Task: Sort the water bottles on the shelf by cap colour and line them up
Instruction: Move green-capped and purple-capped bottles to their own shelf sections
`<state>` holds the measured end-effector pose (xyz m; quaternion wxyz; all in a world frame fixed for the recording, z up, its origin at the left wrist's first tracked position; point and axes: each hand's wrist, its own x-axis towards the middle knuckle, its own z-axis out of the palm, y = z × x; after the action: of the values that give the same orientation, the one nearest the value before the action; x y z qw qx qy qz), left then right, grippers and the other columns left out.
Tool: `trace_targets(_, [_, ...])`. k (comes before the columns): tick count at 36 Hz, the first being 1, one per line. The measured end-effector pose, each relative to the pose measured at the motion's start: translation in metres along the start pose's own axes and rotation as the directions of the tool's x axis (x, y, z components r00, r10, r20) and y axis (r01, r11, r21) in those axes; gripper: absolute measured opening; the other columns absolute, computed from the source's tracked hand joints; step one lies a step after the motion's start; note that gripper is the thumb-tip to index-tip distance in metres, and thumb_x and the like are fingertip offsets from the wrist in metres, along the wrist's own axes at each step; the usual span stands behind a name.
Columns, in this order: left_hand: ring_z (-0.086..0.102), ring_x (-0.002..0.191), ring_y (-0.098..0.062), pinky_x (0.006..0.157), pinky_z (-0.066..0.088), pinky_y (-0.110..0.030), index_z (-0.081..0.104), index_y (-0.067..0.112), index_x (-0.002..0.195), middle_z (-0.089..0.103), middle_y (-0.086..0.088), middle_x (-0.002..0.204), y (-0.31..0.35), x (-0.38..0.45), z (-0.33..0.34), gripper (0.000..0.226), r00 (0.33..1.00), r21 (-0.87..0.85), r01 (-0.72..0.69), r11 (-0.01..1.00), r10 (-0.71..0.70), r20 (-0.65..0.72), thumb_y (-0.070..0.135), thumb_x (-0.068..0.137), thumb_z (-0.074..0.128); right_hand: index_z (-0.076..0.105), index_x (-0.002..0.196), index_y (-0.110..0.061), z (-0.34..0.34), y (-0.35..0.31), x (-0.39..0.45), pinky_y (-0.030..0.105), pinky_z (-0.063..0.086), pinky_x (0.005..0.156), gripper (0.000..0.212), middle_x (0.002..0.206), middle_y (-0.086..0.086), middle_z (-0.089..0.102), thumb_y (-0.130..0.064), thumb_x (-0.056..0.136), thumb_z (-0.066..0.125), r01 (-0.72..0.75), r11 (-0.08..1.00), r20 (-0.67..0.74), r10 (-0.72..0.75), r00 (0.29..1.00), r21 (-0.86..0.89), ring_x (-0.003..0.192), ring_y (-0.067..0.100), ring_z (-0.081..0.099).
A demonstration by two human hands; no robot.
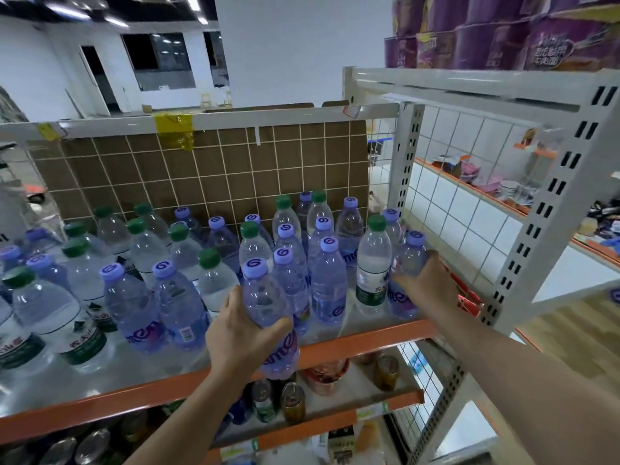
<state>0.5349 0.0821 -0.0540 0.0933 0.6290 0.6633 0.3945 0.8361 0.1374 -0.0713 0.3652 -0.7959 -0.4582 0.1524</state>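
The front of the orange-edged metal shelf is open, so a hand can come in from there. Clear plastic bottles with purple caps and green caps stand packed close, with only thin gaps between them. A brown cardboard sheet behind white wire mesh blocks the back. A white metal post with slots and wire mesh close the right side.

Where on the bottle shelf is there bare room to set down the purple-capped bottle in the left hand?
Bare strip along the shelf's orange front edge, beside the left hand and its purple-capped bottle, and at front left. Crowded behind, up to the cardboard-backed grid and beside the right hand.
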Motion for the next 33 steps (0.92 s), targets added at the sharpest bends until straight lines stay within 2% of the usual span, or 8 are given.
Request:
trace_targets(7, [0.058, 0.069, -0.014, 0.061, 0.047, -0.033, 0.042, 0.025, 0.085, 0.058, 0.009, 0.076, -0.009, 0.006, 0.004, 0.047, 0.998, -0.025, 0.045, 0.999, -0.044, 0.039, 0.053, 0.053, 0.062, 0.035, 0.136, -0.015, 0.007, 0.0, 0.001, 0.042, 0.051, 0.083, 0.085, 0.12, 0.006, 0.059, -0.048, 0.069, 0.074, 0.0, 0.998, 0.011, -0.001, 1.0, 0.055, 0.104, 0.03, 0.062])
trace_targets(9, [0.059, 0.07, -0.014, 0.063, 0.049, -0.034, 0.043, 0.027, 0.086, 0.06, 0.009, 0.078, -0.011, 0.006, 0.006, 0.047, 0.998, -0.023, 0.047, 0.999, -0.046, 0.042, 0.054, 0.053, 0.062, 0.033, 0.139, -0.016, 0.008, -0.001, -0.004, 0.048, 0.049, 0.091, 0.091, 0.132, 0.008, 0.052, -0.051, 0.066, 0.074, 0.008, 0.999, -0.101, -0.002, 0.995, 0.053, 0.118, 0.032, 0.053])
trace_targets(12, [0.058, 0.071, -0.015, 0.064, 0.049, -0.034, 0.044, 0.025, 0.089, 0.06, 0.008, 0.08, -0.011, 0.008, 0.008, 0.05, 0.998, -0.021, 0.046, 0.999, -0.045, 0.044, 0.056, 0.053, 0.061, 0.043, 0.129, -0.008, 0.007, -0.01, -0.014, 0.047, 0.043, 0.096, 0.073, 0.128, 0.014, 0.05, -0.044, 0.073, 0.074, 0.11, 0.991, -0.366, -0.132, 0.921, -0.081, 0.117, 0.033, 0.049])
trace_targets(15, [0.059, 0.073, -0.017, 0.065, 0.05, -0.035, 0.044, 0.025, 0.092, 0.06, 0.008, 0.083, -0.012, 0.009, 0.009, 0.053, 0.997, -0.008, 0.06, 0.998, -0.059, 0.058, 0.057, 0.054, 0.062, 0.052, 0.113, -0.006, 0.007, -0.028, -0.023, 0.045, 0.045, 0.09, 0.047, 0.112, 0.012, 0.055, -0.033, 0.079, 0.07, 0.288, 0.949, -0.418, -0.316, 0.852, -0.131, 0.104, 0.029, 0.053])
trace_targets(21, [0.059, 0.079, -0.02, 0.069, 0.049, -0.035, 0.046, 0.023, 0.103, 0.059, 0.005, 0.093, -0.018, 0.011, 0.01, 0.055, 0.992, 0.033, 0.085, 0.996, -0.088, 0.096, 0.052, 0.063, 0.07, 0.055, 0.092, -0.017, 0.03, -0.074, -0.047, 0.032, 0.048, 0.064, 0.015, 0.087, -0.002, 0.058, -0.029, 0.088, 0.063, 0.548, 0.836, 0.007, -0.548, 0.836, -0.005, 0.071, 0.014, 0.054])
trace_targets(24, [0.06, 0.088, -0.021, 0.074, 0.049, -0.036, 0.047, 0.022, 0.116, 0.06, 0.003, 0.104, -0.019, 0.012, 0.011, 0.066, 0.987, 0.051, 0.095, 0.994, -0.101, 0.122, 0.058, 0.064, 0.066, 0.061, 0.104, -0.014, 0.044, -0.093, -0.058, 0.03, 0.047, 0.07, 0.024, 0.104, 0.0, 0.063, -0.034, 0.091, 0.063, 0.617, 0.787, 0.138, -0.613, 0.778, 0.015, 0.077, 0.013, 0.055])
trace_targets(28, [0.06, 0.091, -0.021, 0.071, 0.047, -0.034, 0.044, 0.021, 0.122, 0.058, 0.003, 0.11, -0.018, 0.013, 0.01, 0.07, 0.985, 0.049, 0.093, 0.994, -0.1, 0.142, 0.057, 0.067, 0.067, 0.051, 0.13, -0.018, 0.059, -0.116, -0.067, 0.034, 0.048, 0.087, 0.051, 0.13, -0.001, 0.057, -0.045, 0.089, 0.064, 0.611, 0.791, 0.292, -0.587, 0.755, 0.011, 0.113, 0.019, 0.057])
trace_targets(33, [0.059, 0.089, -0.019, 0.069, 0.044, -0.032, 0.045, 0.023, 0.121, 0.059, 0.005, 0.104, -0.017, 0.011, 0.006, 0.064, 0.982, 0.021, 0.108, 0.994, -0.11, 0.156, 0.05, 0.069, 0.071, 0.035, 0.139, -0.015, 0.076, -0.13, -0.066, 0.041, 0.048, 0.085, 0.069, 0.134, 0.009, 0.053, -0.043, 0.084, 0.067, 0.575, 0.811, 0.444, -0.478, 0.758, -0.107, 0.115, 0.031, 0.056])
